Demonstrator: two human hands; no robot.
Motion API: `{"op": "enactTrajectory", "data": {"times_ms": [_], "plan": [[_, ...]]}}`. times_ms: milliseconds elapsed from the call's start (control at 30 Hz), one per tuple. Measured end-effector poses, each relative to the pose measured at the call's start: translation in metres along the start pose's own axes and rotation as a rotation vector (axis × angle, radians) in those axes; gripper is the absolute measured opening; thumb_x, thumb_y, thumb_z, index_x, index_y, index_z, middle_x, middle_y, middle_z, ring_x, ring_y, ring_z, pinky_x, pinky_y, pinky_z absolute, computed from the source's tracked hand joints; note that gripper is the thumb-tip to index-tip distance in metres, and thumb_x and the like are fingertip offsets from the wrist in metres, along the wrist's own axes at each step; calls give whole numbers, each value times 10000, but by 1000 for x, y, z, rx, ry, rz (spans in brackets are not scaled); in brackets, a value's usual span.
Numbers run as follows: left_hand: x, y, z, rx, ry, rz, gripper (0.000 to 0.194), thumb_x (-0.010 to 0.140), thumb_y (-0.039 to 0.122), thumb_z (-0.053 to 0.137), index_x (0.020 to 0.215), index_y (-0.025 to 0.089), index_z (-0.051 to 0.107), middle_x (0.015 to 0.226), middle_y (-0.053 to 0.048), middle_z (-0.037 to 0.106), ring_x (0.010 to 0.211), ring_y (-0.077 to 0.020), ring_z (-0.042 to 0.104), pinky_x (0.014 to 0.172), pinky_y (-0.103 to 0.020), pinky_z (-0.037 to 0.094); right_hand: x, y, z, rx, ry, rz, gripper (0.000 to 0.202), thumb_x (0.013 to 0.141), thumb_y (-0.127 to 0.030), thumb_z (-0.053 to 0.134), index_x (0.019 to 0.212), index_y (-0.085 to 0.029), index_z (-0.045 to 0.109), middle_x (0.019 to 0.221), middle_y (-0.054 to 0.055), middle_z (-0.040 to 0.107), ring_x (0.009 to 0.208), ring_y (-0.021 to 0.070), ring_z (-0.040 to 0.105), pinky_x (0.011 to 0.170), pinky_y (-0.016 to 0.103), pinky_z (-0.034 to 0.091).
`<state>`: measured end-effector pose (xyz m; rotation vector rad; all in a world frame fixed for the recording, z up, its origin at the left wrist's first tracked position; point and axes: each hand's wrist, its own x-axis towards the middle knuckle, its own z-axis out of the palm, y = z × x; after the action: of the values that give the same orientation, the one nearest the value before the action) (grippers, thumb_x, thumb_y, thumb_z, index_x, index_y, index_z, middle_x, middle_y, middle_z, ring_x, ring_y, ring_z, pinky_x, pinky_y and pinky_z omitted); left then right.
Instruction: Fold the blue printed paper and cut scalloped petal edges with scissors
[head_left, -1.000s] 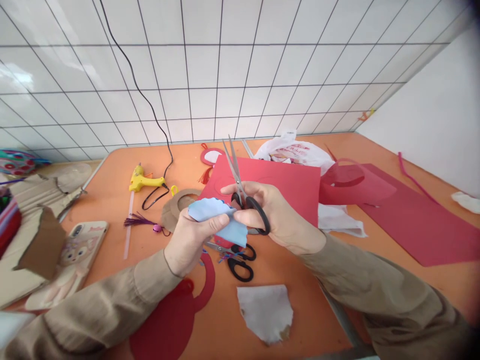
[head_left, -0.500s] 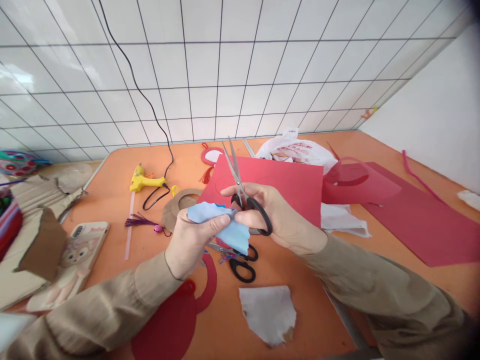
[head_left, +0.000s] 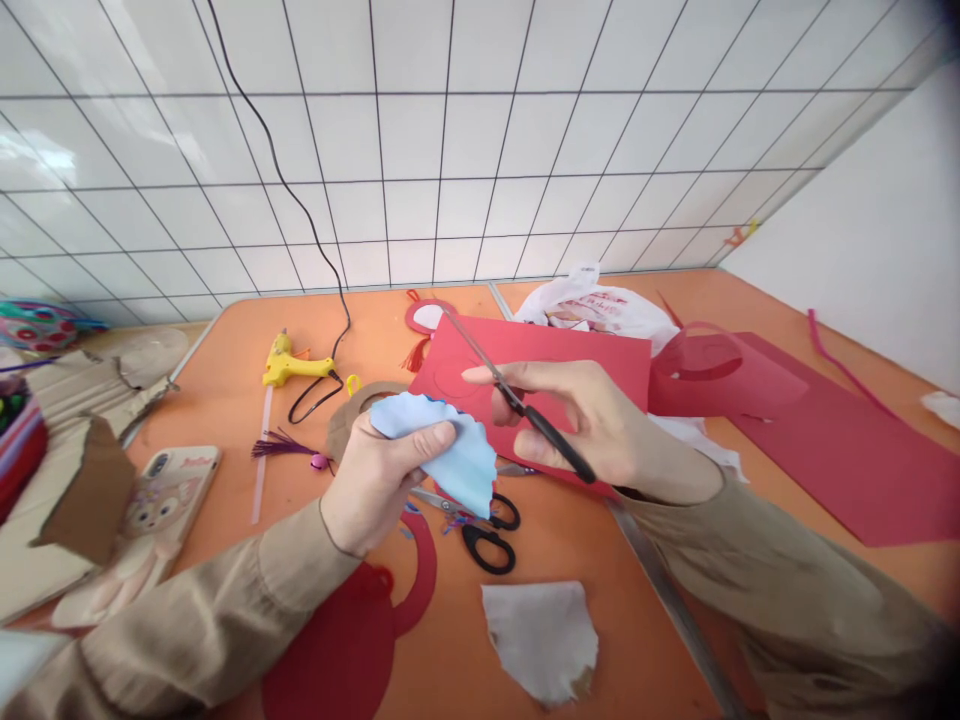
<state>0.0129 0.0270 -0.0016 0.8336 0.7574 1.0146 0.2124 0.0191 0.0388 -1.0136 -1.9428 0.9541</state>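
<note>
My left hand (head_left: pixel 375 475) pinches a light blue piece of cloth or paper (head_left: pixel 457 460) with a wavy edge, thumb on top. Apart from it, to the right, my right hand (head_left: pixel 600 420) holds black-handled scissors (head_left: pixel 517 400), their blades pointing up and to the left over the red sheet (head_left: pixel 577 355). Under the blue piece lies a second pair of scissors (head_left: pixel 489 548) with black handles. Nearer to me is a whitish scrap (head_left: pixel 541 640) with a ragged edge. A dark red round piece (head_left: pixel 330 650) and a red ring-shaped strip (head_left: pixel 424 570) lie below my left hand.
A yellow glue gun (head_left: pixel 296 366), its black cord running up the wall, lies at the back left. Left of it are cardboard pieces (head_left: pixel 82 490) and a phone (head_left: pixel 169 500). A white plastic bag (head_left: pixel 592 305) and more red sheets (head_left: pixel 840 450) are at the back and right.
My right hand has moved right, away from the blue piece, and the scissors in it have tilted, their blades now together. The blue piece is spread more openly in my left hand.
</note>
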Motion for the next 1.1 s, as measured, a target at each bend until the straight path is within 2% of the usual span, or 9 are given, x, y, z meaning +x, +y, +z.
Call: {"op": "enactTrajectory", "data": {"times_ms": [100,200,300,467,600,733,833,967,1100], "plan": [[-1,4,1,-18,-54,-38,206,598,258,889,690,137,749,634,-16,717,534,-107,632,484,-177,505,1,-3,2,-12,14,39,316,783,-241,657,1089,-166,676,780,25,613,728,158,561,669,309,479],[-2,4,1,-24,-80,-51,171,617,227,880,718,151,765,665,-16,739,574,-116,668,521,-174,532,2,-3,13,190,137,82,361,742,-253,685,1095,-179,667,829,43,628,723,163,598,664,320,507],[-2,2,0,-7,-83,-43,144,635,230,869,704,161,763,604,2,717,492,-91,627,441,-149,478,2,-1,26,300,181,134,429,677,-230,755,1093,-182,661,800,34,637,743,176,618,672,327,514],[-3,-1,1,26,-64,-36,183,608,255,881,694,164,747,587,13,694,475,-86,588,419,-162,447,2,4,38,338,220,148,316,671,-188,726,984,-188,683,708,-15,595,675,135,591,681,310,519],[-4,-3,2,44,-65,-28,225,608,295,878,643,165,698,470,55,564,402,-52,469,382,-158,360,2,5,39,326,238,177,307,657,-160,697,962,-200,683,696,-20,604,669,131,600,669,289,523],[-4,-5,0,49,25,-29,305,654,390,839,601,162,643,461,56,488,430,-58,426,426,-184,359,2,5,39,328,236,193,319,651,-149,682,966,-194,675,704,-18,605,678,131,604,663,279,524],[-2,-5,-2,70,66,-16,358,643,394,843,551,160,588,466,59,444,441,-55,379,429,-190,322,2,6,38,321,256,197,325,651,-148,674,973,-193,667,715,-17,596,664,125,589,627,267,515],[-1,3,-1,157,28,35,364,650,409,835,556,151,595,417,72,384,396,-35,300,388,-185,202,2,6,35,252,269,173,323,670,-142,665,986,-206,662,734,-11,584,644,130,573,594,273,510],[-3,11,1,220,-9,-50,381,705,442,786,538,157,596,327,57,424,304,-26,281,341,-183,159,3,6,34,174,288,110,300,680,-131,669,968,-219,664,749,-1,588,673,144,577,668,309,520]]}}
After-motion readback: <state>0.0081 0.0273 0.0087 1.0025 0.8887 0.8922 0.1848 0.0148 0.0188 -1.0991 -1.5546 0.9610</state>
